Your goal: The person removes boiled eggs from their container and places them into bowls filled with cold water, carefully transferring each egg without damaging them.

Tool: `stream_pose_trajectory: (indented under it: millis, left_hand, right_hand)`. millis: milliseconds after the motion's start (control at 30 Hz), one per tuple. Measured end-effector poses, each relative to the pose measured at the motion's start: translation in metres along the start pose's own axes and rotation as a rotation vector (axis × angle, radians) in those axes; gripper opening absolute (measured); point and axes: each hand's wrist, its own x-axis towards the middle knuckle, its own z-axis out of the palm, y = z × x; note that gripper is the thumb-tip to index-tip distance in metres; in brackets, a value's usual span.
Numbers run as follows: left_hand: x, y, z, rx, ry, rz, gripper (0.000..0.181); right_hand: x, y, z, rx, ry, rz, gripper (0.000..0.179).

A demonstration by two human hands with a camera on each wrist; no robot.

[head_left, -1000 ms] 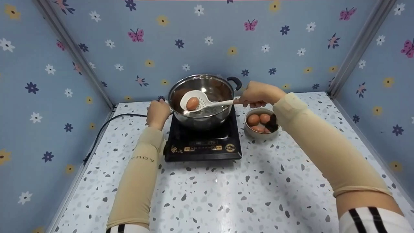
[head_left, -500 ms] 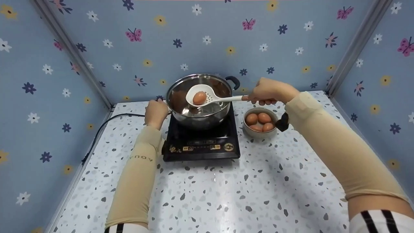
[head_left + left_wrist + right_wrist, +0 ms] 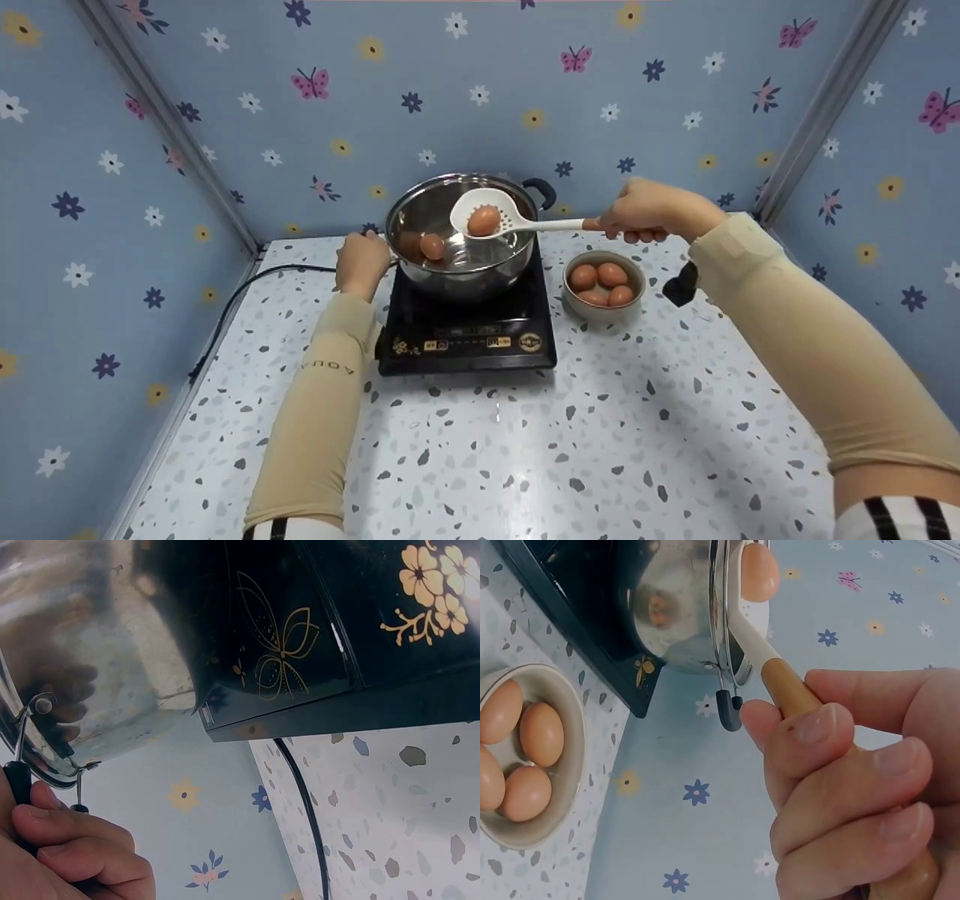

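Observation:
My right hand (image 3: 637,211) grips the wooden handle (image 3: 791,687) of a white slotted spoon (image 3: 555,224). In the spoon's bowl lies a brown egg (image 3: 484,220), held over the right part of a steel pot (image 3: 465,281). Another brown egg (image 3: 432,246) is inside the pot, toward its left. With curled fingers, my left hand (image 3: 86,847) holds the pot's black side handle (image 3: 18,781). To the right of the pot, below my right hand, a round bowl (image 3: 602,309) contains several brown eggs (image 3: 541,734).
The pot stands on a black induction cooker (image 3: 469,352), whose cord (image 3: 240,294) runs off to the left. Speckled white tabletop (image 3: 487,450) lies in front. A flowered blue wall (image 3: 480,90) rises close behind the pot, with side walls left and right.
The slotted spoon with its egg has moved right and slightly up across the pot. The egg at the pot's left has come into view. My left hand keeps its hold on the pot handle.

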Motion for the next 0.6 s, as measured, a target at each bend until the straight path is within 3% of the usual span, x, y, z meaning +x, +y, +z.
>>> stream_pose_trajectory:
  millis: [200,600]
  left_hand:
    - [0.0,0.001,0.001,0.001,0.012,-0.018,0.056]
    - [0.0,0.0,0.002,-0.015,0.002,-0.011,0.058]
  right_hand:
    - [-0.011,0.009,-0.008,-0.004,0.003,-0.019,0.037]
    - [-0.03,0.027,-0.019,-0.002,0.046,0.018,0.037]
